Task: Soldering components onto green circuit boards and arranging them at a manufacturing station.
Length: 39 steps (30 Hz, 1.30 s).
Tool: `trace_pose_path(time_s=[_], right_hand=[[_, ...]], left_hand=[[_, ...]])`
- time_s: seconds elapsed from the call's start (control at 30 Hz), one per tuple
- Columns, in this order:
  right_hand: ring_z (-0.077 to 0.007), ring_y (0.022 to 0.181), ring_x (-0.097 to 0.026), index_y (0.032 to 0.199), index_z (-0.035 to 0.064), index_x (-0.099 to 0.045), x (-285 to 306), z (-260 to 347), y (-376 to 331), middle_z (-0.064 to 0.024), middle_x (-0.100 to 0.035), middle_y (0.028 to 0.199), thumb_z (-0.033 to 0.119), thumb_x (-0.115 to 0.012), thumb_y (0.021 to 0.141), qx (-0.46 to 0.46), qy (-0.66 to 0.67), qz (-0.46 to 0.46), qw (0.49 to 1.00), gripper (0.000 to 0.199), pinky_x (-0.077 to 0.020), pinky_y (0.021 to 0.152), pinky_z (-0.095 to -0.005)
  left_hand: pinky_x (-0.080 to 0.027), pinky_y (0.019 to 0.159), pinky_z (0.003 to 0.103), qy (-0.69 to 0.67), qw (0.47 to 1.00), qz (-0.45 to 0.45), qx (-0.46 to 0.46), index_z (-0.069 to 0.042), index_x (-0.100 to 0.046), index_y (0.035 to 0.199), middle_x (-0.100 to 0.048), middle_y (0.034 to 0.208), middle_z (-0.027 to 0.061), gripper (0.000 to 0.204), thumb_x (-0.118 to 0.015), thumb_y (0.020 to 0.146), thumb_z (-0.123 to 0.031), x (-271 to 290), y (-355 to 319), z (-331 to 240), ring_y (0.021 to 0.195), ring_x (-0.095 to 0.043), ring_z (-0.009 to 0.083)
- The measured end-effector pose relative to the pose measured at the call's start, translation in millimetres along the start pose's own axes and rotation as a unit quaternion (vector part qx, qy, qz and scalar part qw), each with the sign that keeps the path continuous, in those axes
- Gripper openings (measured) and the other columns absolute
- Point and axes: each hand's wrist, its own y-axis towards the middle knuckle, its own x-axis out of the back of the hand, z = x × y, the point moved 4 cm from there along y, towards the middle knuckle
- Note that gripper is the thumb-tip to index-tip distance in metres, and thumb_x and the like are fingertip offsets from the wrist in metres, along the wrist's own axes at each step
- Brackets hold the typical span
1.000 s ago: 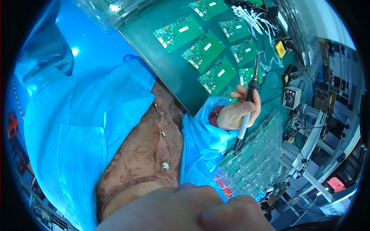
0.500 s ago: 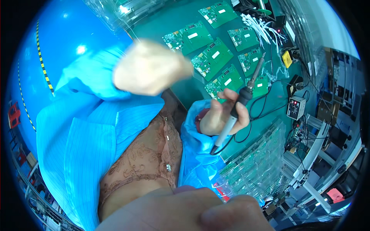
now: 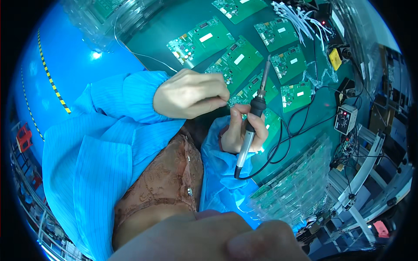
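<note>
My right hand (image 3: pixel 236 135) holds a soldering iron (image 3: pixel 247 145) with a grey handle and black collar; its metal tip points up and away over the circuit boards. The thumb and a finger of that hand also come together at the near edge of the boards. My left hand (image 3: pixel 189 93) is closed in a pinch, its fingertips close to those of the right; what is between them is too small to make out. A thin pale wire (image 3: pixel 143 56) runs from the far left to behind the left hand. Under and beyond both hands lie several green circuit boards (image 3: pixel 237 61).
A bundle of white cable ties (image 3: pixel 296 19) lies at the far right. A soldering station box (image 3: pixel 346 119) stands on the right with black cables. Stacked clear plastic trays (image 3: pixel 291 182) sit at the near right, and more clear trays (image 3: pixel 102 30) at the far left.
My left hand has moved from a blur to a still pinch nearer the right hand. The right hand has shifted slightly left with the soldering iron, its thumb and finger now together.
</note>
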Motion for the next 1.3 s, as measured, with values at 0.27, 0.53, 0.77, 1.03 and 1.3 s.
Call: trace_pose_path(time_s=[0.27, 0.53, 0.77, 1.03, 1.3], right_hand=[[-0.018, 0.063, -0.054, 0.111, -0.006, -0.059, 23, -4, 22, -0.0113, -0.058, 0.071, 0.023, -0.065, 0.087, -0.068, -0.159, -0.034, 0.984, 0.038, -0.0431, 0.055, -0.0287], [-0.0179, 0.055, -0.046, 0.085, -0.0025, -0.06, 10, 5, 31, -0.0098, -0.055, 0.067, 0.006, -0.069, 0.08, 0.032, -0.144, 0.062, 0.987, 0.013, -0.0351, 0.05, -0.0306], [-0.0162, 0.05, -0.043, 0.082, 0.0052, -0.045, -5, -5, 19, -0.0062, -0.048, 0.056, -0.007, -0.065, 0.079, -0.035, -0.128, 0.062, 0.989, 0.024, -0.0319, 0.046, -0.0294], [-0.0186, 0.044, -0.042, 0.079, 0.0057, -0.047, -11, -10, 20, -0.0068, -0.048, 0.054, -0.01, -0.067, 0.076, -0.015, -0.141, 0.082, 0.987, 0.025, -0.0306, 0.043, -0.0311], [-0.0207, 0.046, -0.047, 0.077, 0.0048, -0.049, -17, -10, 23, -0.009, -0.053, 0.056, -0.01, -0.07, 0.071, -0.005, -0.147, 0.099, 0.984, 0.026, -0.0357, 0.044, -0.0318]], left_hand=[[-0.048, 0.041, 0.035, 0.261, 0.961, 0.057, 0.064, -0.006, -0.054, 0.085, -0.064, 0.115, 0.0133, 0.011, -0.064, 0.08, -0.006, -5, -21, 43, 0.048, -0.061, 0.0261], [-0.047, 0.041, 0.033, 0.287, 0.957, -0.037, 0.011, -0.006, -0.059, 0.082, -0.058, 0.08, 0.0038, 0.01, -0.067, 0.076, -0.008, 23, -6, 39, 0.049, -0.058, 0.0209], [-0.047, 0.043, 0.033, 0.312, 0.949, -0.035, 0.005, -0.006, -0.059, 0.08, -0.05, 0.072, 0.0043, 0.014, -0.069, 0.071, -0.007, 22, 1, 45, 0.052, -0.058, 0.019], [-0.047, 0.044, 0.034, 0.3, 0.953, -0.032, 0.01, -0.006, -0.057, 0.079, -0.049, 0.071, 0.0048, 0.016, -0.07, 0.069, -0.006, 17, -2, 54, 0.053, -0.059, 0.019], [-0.048, 0.045, 0.034, 0.298, 0.954, -0.037, 0.009, -0.005, -0.059, 0.081, -0.049, 0.071, 0.0049, 0.014, -0.069, 0.071, -0.006, 19, -1, 56, 0.053, -0.059, 0.0195]])
